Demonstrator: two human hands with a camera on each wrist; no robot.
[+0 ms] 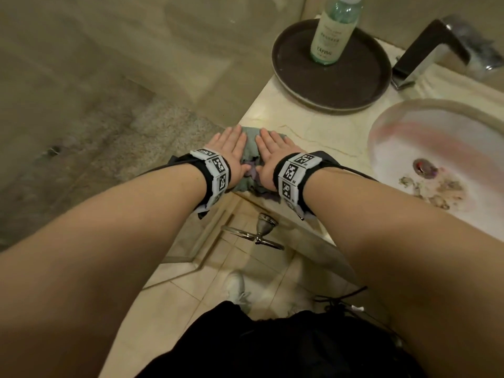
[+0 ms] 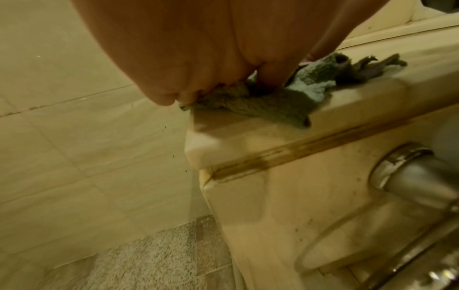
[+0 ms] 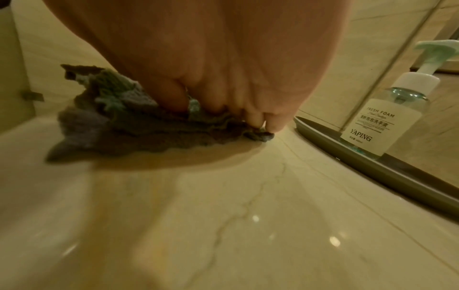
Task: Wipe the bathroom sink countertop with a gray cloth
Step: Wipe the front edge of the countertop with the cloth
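Pressing gray cloth (image 1: 249,148) flat on countertop (image 1: 313,132), both hands, fingers straight.

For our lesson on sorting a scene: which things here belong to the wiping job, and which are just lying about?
Part of the job:
cloth, pressed flat under both hands
left hand
right hand
countertop

Just there:
soap bottle, standing on the tray
tray
faucet
sink, with debris by the drain
towel ring, below the counter edge
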